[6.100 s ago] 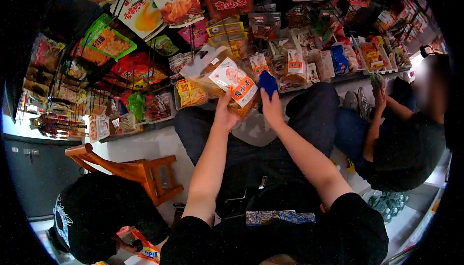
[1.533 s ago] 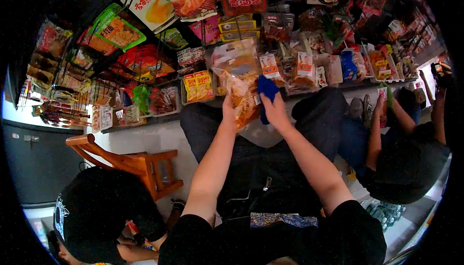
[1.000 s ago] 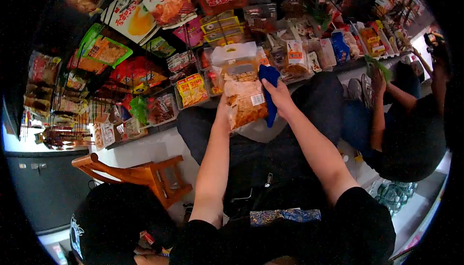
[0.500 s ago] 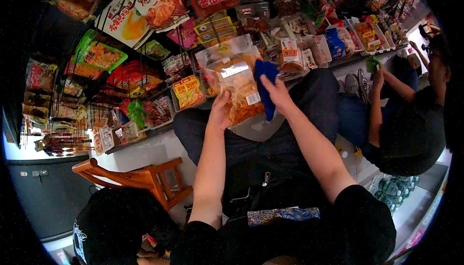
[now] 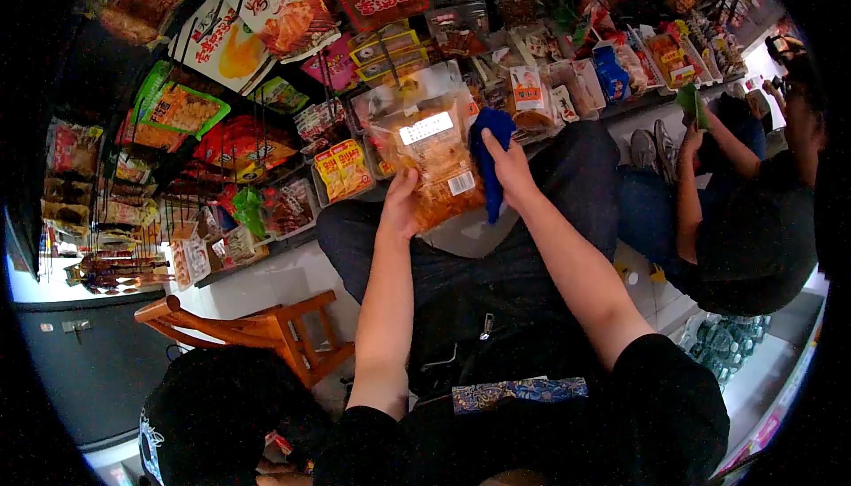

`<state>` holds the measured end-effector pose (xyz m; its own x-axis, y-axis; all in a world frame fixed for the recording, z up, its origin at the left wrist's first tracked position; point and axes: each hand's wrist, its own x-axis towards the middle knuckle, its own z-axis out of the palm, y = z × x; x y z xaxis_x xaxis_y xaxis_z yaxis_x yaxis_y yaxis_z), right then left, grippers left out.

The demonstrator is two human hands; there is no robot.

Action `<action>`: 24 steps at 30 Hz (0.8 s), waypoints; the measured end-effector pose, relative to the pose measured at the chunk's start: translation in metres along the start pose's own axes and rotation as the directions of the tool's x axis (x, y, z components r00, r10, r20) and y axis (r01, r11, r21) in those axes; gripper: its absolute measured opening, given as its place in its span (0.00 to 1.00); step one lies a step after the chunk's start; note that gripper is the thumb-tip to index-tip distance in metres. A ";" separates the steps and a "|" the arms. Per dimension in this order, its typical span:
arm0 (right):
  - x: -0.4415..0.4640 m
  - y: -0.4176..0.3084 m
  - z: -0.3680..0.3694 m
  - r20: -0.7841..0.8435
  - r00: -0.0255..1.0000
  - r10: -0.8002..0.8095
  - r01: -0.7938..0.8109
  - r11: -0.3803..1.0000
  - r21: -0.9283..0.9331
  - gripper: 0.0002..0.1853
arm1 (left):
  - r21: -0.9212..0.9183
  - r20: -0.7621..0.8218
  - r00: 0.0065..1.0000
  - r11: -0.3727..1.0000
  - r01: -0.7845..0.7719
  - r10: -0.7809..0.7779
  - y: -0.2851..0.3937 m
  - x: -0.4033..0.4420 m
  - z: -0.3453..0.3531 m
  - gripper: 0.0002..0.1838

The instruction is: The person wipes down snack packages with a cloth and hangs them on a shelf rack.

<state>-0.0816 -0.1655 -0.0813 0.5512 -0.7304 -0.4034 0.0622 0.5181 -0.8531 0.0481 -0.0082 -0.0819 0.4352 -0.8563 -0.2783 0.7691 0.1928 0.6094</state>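
A clear snack packet [image 5: 434,167] with orange-brown food inside, a white label and a barcode is held up above my lap. My left hand [image 5: 403,205] grips its lower left edge, thumb on the front. In my right hand [image 5: 511,170] is a dark blue cloth [image 5: 490,136], bunched against the packet's right edge. My right thumb lies over the cloth, and the fingers behind it are hidden.
Snack packets hang on hooks above, and a yellow packet [image 5: 344,170] stands in a shelf bin. A wooden chair [image 5: 266,331] is at lower left. One person [image 5: 753,229] sits at right holding something green; another person [image 5: 222,415] is at lower left. Bottles [image 5: 722,344] lie lower right.
The blue cloth has shifted slightly along the packet's right edge with my right hand. The packet and my left hand stay nearly in place. The person at right has raised the green thing slightly.
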 end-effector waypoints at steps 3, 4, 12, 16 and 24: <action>0.002 0.000 -0.001 -0.045 0.998 0.037 -0.033 0.996 0.077 0.30 | 0.000 -0.021 0.999 1.000 -0.025 0.025 0.000 0.001 0.000 0.28; 0.002 -0.001 -0.002 -0.031 0.998 0.053 -0.051 0.997 0.064 0.31 | -0.008 -0.018 1.000 1.000 -0.022 0.022 0.001 0.001 -0.001 0.28; -0.006 0.001 0.003 0.182 0.974 0.134 -0.105 0.982 -0.159 0.23 | 0.081 -0.101 0.993 0.994 0.069 -0.061 0.001 -0.006 0.010 0.30; 0.006 0.014 -0.001 0.123 0.992 0.007 0.014 0.985 -0.170 0.20 | 0.065 -0.024 0.999 0.997 0.047 -0.045 -0.002 -0.002 0.004 0.30; -0.008 0.003 0.005 0.156 0.980 0.124 -0.097 0.980 -0.175 0.22 | 0.214 -0.144 0.989 0.976 0.049 -0.019 0.011 -0.010 0.030 0.29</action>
<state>-0.0821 -0.1561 -0.0791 0.6774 -0.5820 -0.4499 -0.1380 0.5002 -0.8549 0.0387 -0.0115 -0.0503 0.4837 -0.7818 -0.3935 0.6716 0.0433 0.7396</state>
